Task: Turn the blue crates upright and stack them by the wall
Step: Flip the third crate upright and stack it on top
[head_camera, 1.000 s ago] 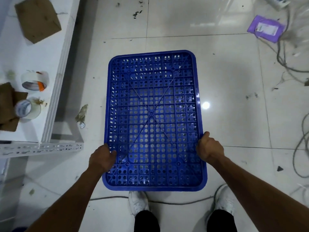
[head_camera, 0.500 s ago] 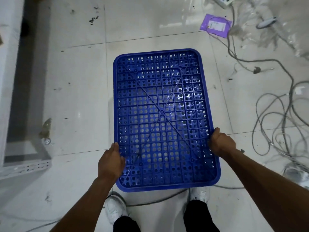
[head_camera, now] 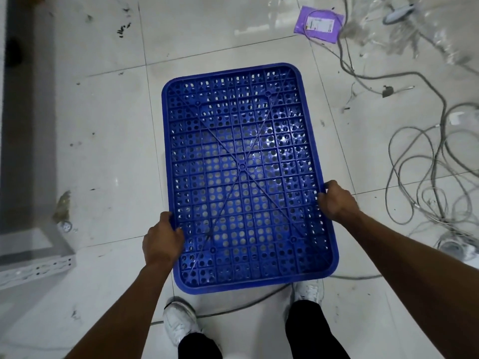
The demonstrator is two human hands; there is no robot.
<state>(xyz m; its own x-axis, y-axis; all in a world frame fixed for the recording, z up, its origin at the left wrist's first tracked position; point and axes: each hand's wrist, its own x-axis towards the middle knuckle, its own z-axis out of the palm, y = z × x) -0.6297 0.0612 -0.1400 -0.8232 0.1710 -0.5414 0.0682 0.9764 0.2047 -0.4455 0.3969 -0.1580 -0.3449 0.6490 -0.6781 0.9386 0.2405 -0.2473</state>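
Observation:
One blue perforated crate (head_camera: 243, 141) fills the middle of the head view, its ribbed underside with a diagonal cross facing up at me. It is held off the white tiled floor above my feet. My left hand (head_camera: 162, 240) grips its left long edge near the close end. My right hand (head_camera: 337, 200) grips the right long edge, slightly farther away. No other crate is in view.
A tangle of grey cables (head_camera: 430, 161) sprawls over the floor on the right, one strand running under the crate by my white shoes (head_camera: 181, 325). A purple packet (head_camera: 320, 24) lies at the top right. A white metal shelf frame (head_camera: 33, 265) juts in at the left.
The view has swung right: the table with tape rolls has left the frame and the cables came in. Both hands keep their grip on the crate, which now sits slightly tilted clockwise.

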